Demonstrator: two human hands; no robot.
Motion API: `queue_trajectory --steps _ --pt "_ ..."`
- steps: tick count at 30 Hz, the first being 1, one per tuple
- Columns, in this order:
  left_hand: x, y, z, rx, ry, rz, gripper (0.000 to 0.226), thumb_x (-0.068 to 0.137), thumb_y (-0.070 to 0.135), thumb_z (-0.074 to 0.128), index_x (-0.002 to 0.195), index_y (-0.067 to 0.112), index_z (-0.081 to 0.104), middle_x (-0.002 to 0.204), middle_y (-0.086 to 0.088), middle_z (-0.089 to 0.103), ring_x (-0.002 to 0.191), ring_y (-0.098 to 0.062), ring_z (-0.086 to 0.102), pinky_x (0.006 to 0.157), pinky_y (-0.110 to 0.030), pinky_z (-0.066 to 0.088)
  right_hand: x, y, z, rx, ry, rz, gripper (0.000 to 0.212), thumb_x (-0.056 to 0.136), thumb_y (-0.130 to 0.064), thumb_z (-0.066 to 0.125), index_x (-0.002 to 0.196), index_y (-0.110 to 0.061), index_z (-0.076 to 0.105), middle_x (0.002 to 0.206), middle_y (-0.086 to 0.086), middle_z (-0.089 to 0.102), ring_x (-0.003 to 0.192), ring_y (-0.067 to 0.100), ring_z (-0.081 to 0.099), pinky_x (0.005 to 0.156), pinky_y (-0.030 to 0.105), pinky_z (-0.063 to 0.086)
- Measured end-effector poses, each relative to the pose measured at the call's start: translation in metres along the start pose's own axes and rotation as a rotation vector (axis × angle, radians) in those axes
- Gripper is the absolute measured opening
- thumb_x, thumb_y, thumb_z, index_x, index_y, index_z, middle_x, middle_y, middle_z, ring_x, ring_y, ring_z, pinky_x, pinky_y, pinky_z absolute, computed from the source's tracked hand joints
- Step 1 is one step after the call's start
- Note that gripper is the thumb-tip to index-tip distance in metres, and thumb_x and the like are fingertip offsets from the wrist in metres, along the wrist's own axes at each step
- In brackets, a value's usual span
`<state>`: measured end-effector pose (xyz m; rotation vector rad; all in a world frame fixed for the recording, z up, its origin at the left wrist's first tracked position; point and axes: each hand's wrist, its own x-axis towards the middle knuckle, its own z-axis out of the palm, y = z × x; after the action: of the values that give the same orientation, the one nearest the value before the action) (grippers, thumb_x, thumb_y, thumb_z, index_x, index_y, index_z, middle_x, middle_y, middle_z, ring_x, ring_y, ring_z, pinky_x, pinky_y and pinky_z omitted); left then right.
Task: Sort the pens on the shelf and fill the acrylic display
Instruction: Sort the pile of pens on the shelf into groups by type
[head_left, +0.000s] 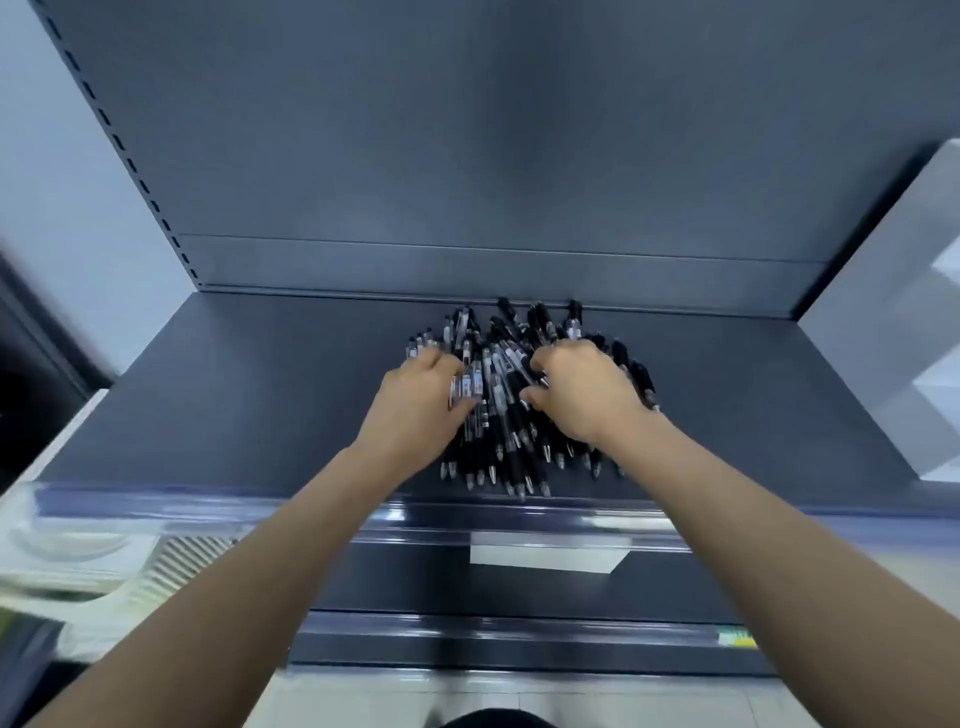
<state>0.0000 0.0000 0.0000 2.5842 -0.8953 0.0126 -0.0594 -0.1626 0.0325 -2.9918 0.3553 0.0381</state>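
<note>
Pens (500, 382) lay in one loose heap on the dark shelf (234, 405), toward its rear and touching the foot of the back panel (467, 156). Their long axes ran mainly front to back, fanned somewhat, with the pointed tips facing the shelf's front edge and the clip ends toward the panel. All appeared to be of one black-and-clear type; any difference in kind could not be made out.

The heap lay directly beneath and ahead of both hands, neither being nearer than the other. The left hand (415, 400) was set on the heap's left flank, palm down, fingers curled over the outer barrels and thumb pressed against several pens from the inner side. The right hand (582, 395) was set on the right flank in mirror fashion, fingers hooked into the pile, thumb and forefinger closed on a few barrels. Both forearms reached forward over the clear price rail (519, 512), which carried a white label (545, 558).

Judgement: a gathering or squaring grip across the barrels, at an early stage of the task. Since the pens ran away from the hands, a lift would need to draw them together sideways first.

A clear, blurred object (72, 535) stood at lower left; whether it was the acrylic display could not be determined.
</note>
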Motion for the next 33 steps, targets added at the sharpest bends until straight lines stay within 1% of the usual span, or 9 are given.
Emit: queue_trajectory --steps 4,9,12,17,20,23,25,29,33 --pt "-0.001 -0.006 0.007 -0.010 -0.050 -0.037 0.042 0.093 0.035 0.053 0.127 0.010 0.049 0.126 -0.006 0.049 0.117 -0.024 0.047 0.098 -0.040 0.041 0.001 -0.007 0.009 0.013 0.003 0.060 0.041 0.092 -0.034 0.058 0.121 -0.006 0.055 0.123 0.016 0.054 0.115 0.032 0.050 0.088 0.040 0.049" --pt "0.003 -0.003 0.015 -0.041 -0.071 -0.076 0.041 0.092 0.036 0.056 0.121 0.008 0.050 0.121 -0.008 0.049 0.112 -0.026 0.048 0.094 -0.041 0.043 0.000 -0.008 0.016 0.045 0.028 0.112 0.039 0.092 -0.031 0.059 0.121 -0.007 0.051 0.122 0.016 0.054 0.114 0.032 0.051 0.085 0.036 0.046" --pt "0.004 0.002 0.017 -0.067 -0.053 -0.109 0.040 0.091 0.036 0.057 0.118 0.008 0.051 0.117 -0.008 0.050 0.108 -0.027 0.049 0.090 -0.041 0.045 0.000 -0.007 0.016 0.048 0.028 0.112 0.035 0.092 -0.031 0.059 0.117 -0.006 0.051 0.119 0.015 0.055 0.111 0.031 0.052 0.082 0.033 0.043" --pt "0.005 0.010 0.019 -0.077 -0.034 -0.136 0.041 0.091 0.035 0.057 0.120 0.007 0.050 0.117 -0.009 0.049 0.108 -0.027 0.048 0.090 -0.041 0.045 0.001 -0.002 0.016 0.084 0.034 0.086 0.033 0.091 -0.032 0.059 0.110 -0.005 0.054 0.114 0.015 0.057 0.106 0.031 0.054 0.074 0.029 0.038" --pt "0.005 0.012 0.018 -0.084 -0.027 -0.163 0.042 0.091 0.034 0.058 0.122 0.008 0.049 0.120 -0.009 0.049 0.111 -0.027 0.047 0.092 -0.040 0.044 0.003 -0.001 0.016 0.085 0.042 0.046 0.032 0.091 -0.034 0.060 0.105 -0.006 0.055 0.107 0.013 0.058 0.101 0.031 0.055 0.072 0.030 0.040" --pt "0.007 0.012 0.017 -0.083 -0.019 -0.205 0.042 0.091 0.033 0.058 0.124 0.008 0.048 0.123 -0.009 0.049 0.113 -0.027 0.046 0.093 -0.039 0.043 0.006 -0.003 0.013 0.069 0.034 0.027 0.033 0.091 -0.035 0.059 0.106 -0.006 0.054 0.107 0.013 0.059 0.100 0.031 0.056 0.070 0.032 0.041" --pt "0.008 0.012 0.016 -0.073 -0.018 -0.225 0.042 0.091 0.033 0.058 0.123 0.009 0.048 0.123 -0.009 0.049 0.113 -0.027 0.047 0.092 -0.039 0.044 0.007 -0.001 0.011 0.065 0.037 0.031 0.034 0.091 -0.034 0.060 0.108 -0.005 0.053 0.107 0.014 0.060 0.099 0.031 0.057 0.069 0.032 0.040" --pt "0.010 0.016 0.017 -0.067 -0.031 -0.244 0.043 0.091 0.033 0.058 0.125 0.009 0.048 0.124 -0.009 0.049 0.114 -0.027 0.047 0.093 -0.039 0.044 0.012 0.002 0.009 0.087 0.031 0.050 0.031 0.092 -0.033 0.059 0.105 -0.005 0.054 0.100 0.012 0.064 0.091 0.029 0.060 0.065 0.032 0.041" --pt "0.013 0.016 0.014 -0.069 -0.007 -0.248 0.040 0.091 0.033 0.057 0.122 0.008 0.050 0.122 -0.009 0.050 0.113 -0.026 0.047 0.093 -0.038 0.044 0.020 0.009 0.011 0.098 0.084 0.074 0.027 0.094 -0.031 0.056 0.098 -0.004 0.055 0.099 0.015 0.065 0.094 0.032 0.062 0.065 0.031 0.039"
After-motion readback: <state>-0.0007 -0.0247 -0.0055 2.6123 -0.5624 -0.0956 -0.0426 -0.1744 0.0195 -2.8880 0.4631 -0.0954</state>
